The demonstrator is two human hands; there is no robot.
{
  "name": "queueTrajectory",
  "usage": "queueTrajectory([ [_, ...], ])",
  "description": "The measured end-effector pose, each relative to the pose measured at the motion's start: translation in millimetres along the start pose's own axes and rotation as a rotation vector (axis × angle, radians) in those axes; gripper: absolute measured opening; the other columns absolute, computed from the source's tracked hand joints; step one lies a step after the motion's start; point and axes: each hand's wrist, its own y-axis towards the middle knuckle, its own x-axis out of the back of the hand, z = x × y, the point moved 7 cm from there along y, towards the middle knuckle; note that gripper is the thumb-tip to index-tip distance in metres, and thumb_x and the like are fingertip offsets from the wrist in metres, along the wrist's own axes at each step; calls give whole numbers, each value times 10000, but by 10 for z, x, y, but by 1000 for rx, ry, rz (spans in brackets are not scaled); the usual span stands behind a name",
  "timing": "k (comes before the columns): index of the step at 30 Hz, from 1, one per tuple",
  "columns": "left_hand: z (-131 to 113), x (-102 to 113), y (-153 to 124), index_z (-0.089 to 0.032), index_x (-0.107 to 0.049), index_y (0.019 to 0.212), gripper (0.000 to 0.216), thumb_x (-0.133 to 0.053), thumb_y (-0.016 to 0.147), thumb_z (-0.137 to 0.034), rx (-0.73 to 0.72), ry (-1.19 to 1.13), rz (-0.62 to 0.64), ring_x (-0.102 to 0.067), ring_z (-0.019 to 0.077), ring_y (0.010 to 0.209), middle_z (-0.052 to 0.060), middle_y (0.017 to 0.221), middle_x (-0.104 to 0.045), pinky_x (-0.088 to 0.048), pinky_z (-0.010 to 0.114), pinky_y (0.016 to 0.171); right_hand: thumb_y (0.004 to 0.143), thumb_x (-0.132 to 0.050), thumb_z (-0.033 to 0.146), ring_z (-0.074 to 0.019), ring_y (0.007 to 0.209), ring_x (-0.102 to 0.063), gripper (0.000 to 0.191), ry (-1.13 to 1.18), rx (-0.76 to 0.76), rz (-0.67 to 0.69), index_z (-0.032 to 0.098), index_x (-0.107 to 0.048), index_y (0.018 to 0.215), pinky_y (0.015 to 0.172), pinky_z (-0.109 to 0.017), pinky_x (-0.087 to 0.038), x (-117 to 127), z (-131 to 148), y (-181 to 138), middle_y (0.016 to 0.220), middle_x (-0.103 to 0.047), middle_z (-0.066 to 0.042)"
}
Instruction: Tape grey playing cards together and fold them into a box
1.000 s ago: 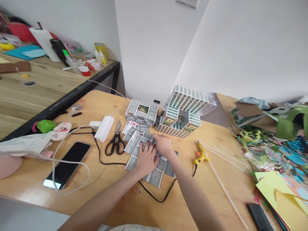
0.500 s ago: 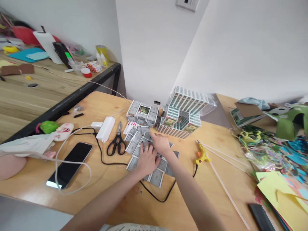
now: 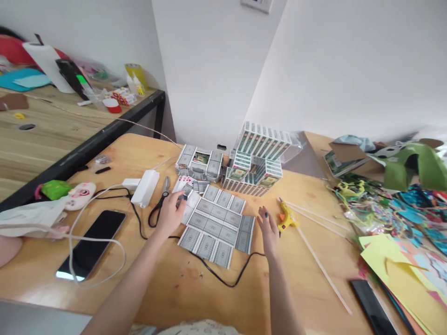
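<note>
The grey-backed playing cards (image 3: 214, 226) in front of you lie flat on the table (image 3: 296, 279), set close together in rows, with a darker strip at their right side; that layer looks mostly laid out, though you cannot tell from here whether its seams are glued. Your right hand (image 3: 268, 230) is empty, fingers loosely spread just beside the yellow glue gun (image 3: 287, 218). Your left hand (image 3: 172, 209) bends over the layer's far left corner, near the scissors (image 3: 162, 199); whether its fingers grip a card cannot be told. A few loose cards (image 3: 199, 186) sit outside the rows, apparently unused. Behind them, the card-covered block (image 3: 186, 157) and the stacked green-and-white boxes (image 3: 261, 139) look already assembled, and the flat layer seems unattached to either.
</note>
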Motion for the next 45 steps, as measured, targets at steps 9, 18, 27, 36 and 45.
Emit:
queueTrajectory([
  [9, 63, -298, -81, -172, -615, 1067, 429, -350, 862, -440, 168, -240, 169, -599, 207, 956, 69, 1025, -669, -439, 300, 861, 787, -452, 522, -202, 1218, -459, 647, 101, -132, 94, 205, -387, 1348, 1010, -381, -358, -462, -93, -74, 1270, -546, -65],
  [18, -184, -496, 9, -160, -506, 1233, 463, -440, 819, -356, -21, -129, 283, -566, 164, 786, 40, 893, -593, -456, 303, 781, 777, -453, 542, -212, 1009, -556, 451, 36, -69, 137, 158, -625, 940, 921, -343, -379, -554, -22, 24, 1006, -655, -68],
  [27, -276, -400, 40, -162, -631, 1040, 356, -420, 759, -217, -109, -153, 133, -538, 180, 1030, 72, 1085, -567, -406, 319, 957, 811, -433, 475, -185, 950, -539, 335, -49, 14, 211, 195, -539, 962, 871, -322, -408, -655, 128, 3, 983, -603, -51],
  [36, -292, -602, 81, -163, -583, 1159, 418, -366, 824, -288, 32, -297, 271, -489, 173, 1185, 51, 1265, -557, -326, 338, 1054, 822, -408, 431, -205, 888, -564, 339, -154, 95, 282, 163, -602, 896, 847, -350, -418, -726, 215, 220, 881, -639, -59],
  [45, -402, -534, -155, -211, -43, 1439, 833, -544, 798, -388, -176, -153, 438, -230, 213, 1354, 123, 1477, -236, -268, 376, 1078, 801, -420, 415, -199, 850, -556, 274, -258, 122, 292, 176, -553, 813, 802, -341, -421, -707, 218, 348, 858, -621, -61],
])
